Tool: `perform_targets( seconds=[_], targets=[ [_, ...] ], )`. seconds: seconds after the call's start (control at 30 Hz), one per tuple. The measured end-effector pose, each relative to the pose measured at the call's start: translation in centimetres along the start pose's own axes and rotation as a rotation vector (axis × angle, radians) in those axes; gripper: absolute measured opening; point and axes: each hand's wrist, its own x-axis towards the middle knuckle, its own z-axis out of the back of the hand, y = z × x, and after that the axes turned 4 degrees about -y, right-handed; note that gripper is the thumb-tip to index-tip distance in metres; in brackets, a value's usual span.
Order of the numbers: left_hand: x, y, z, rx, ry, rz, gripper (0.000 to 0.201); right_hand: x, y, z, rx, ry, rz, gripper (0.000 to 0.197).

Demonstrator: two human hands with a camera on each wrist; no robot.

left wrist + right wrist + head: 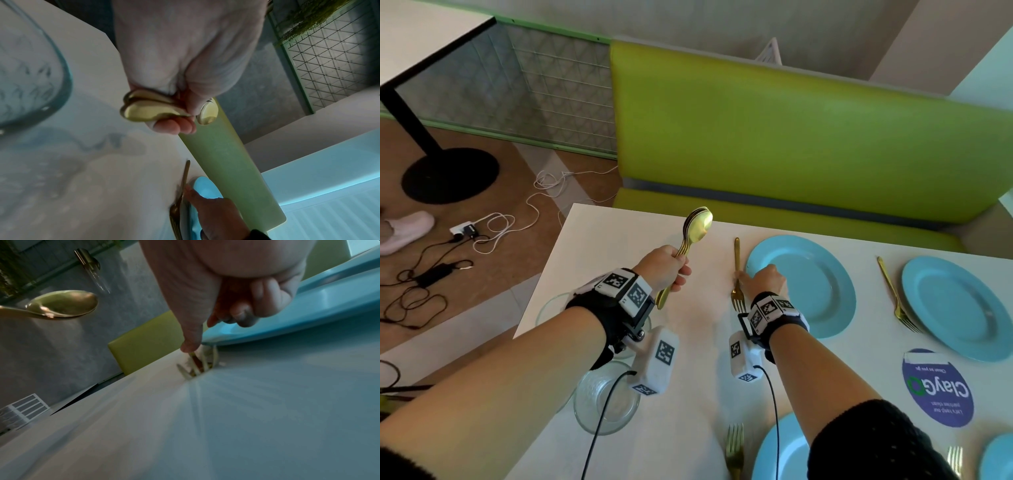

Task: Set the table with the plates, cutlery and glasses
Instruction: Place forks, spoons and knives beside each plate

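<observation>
Head view, bench (791, 137): green, padded, smooth, beyond blue plate (815, 284).
Table (619, 246): white, flat, bearing blue plate.
Glass (606, 401): clear, round, patterned, left of blue plate, under the left forearm.
Spoons (697, 226): gold stack, raised left of blue plate, gripped by left hand (662, 269).
Fork (737, 270): gold, flat on table, just left of blue plate.
Right hand (763, 281): thumb tip on fork, fingers curled; whether it pinches cannot be told.

The head camera looked down on the blue plate (804, 291) from above. The right wrist camera sat low beside it, the left higher, farther off; all shared its rim.
</observation>
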Motion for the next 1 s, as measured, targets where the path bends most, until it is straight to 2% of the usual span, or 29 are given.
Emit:
perform_targets(
  seconds=[0.23, 0.4, 0.5, 0.63, 0.77, 0.9, 1.0],
  targets=[
    [-1.6, -0.3, -0.2, 0.024, 0.013, -0.020, 0.016, -2.1, 0.0, 2.3, 0.056, 0.003, 0.170, 0.043],
    [-3.4, -0.6, -1.6, 0.035, 0.066, -0.004, 0.024, -5.7, -0.8, 4.7, 0.059, -0.025, 0.321, 0.031],
    [-5.0, -0.7, -3.2, 0.017, 0.116, 0.011, 0.026, -7.9, -1.8, 6.8, 0.086, -0.061, 0.339, 0.027],
    [-7.4, -0.1, -6.2, -0.008, 0.230, -0.015, 0.023, -10.6, -4.2, 8.8, 0.144, 0.007, 0.312, 0.027],
    [-9.9, 1.2, -9.7, -0.016, 0.393, -0.044, 0.008, -12.9, -7.8, 9.8, 0.323, 0.109, 0.223, 0.025],
    [-12.0, 2.1, -12.6, 0.040, 0.495, -0.085, 0.015, -13.8, -11.7, 11.2, 0.491, 0.106, 0.085, 0.018],
    [-13.7, 2.8, -14.9, 0.061, 0.548, -0.107, 0.014, -14.4, -14.4, 12.2, 0.654, 0.128, -0.022, 0.020]
  ],
)
